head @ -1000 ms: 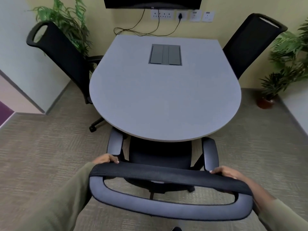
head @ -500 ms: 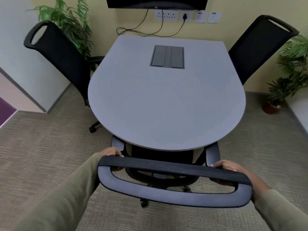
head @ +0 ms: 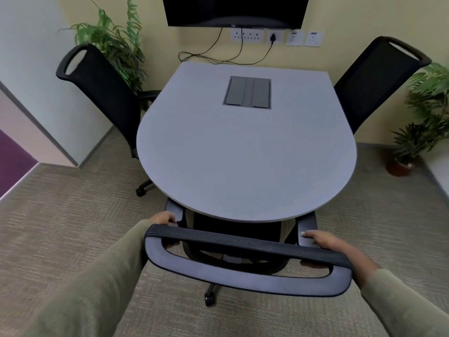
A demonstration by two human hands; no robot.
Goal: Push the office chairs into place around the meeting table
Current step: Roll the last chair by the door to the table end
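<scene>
Carpeted meeting room: both hands, left hand (head: 163, 218) and right hand (head: 326, 244), clamp the near chair (head: 245, 276) backrest, its seat tucked under the grey counter (head: 243, 154); two black chairs (head: 102, 93) flank it.

Far wall: I see a black flat screen (head: 235, 10) mounted on the pale yellow wall (head: 340, 18).
Below the screen: a row of white wall sockets (head: 277, 38), one with a black plug (head: 272, 37) in it.
Cables: thin black cables (head: 218, 57) hang down from the screen and loop low on the wall.
Far left: a leafy green fern-like plant (head: 114, 42) stands in the corner.
Right: I see a green potted plant in a brown pot (head: 410, 144) on the floor.
Floor: beige-grey woven carpet (head: 60, 227).
Near left: a purple floor strip (head: 12, 164) beside a grey-white partition wall (head: 36, 69).
</scene>
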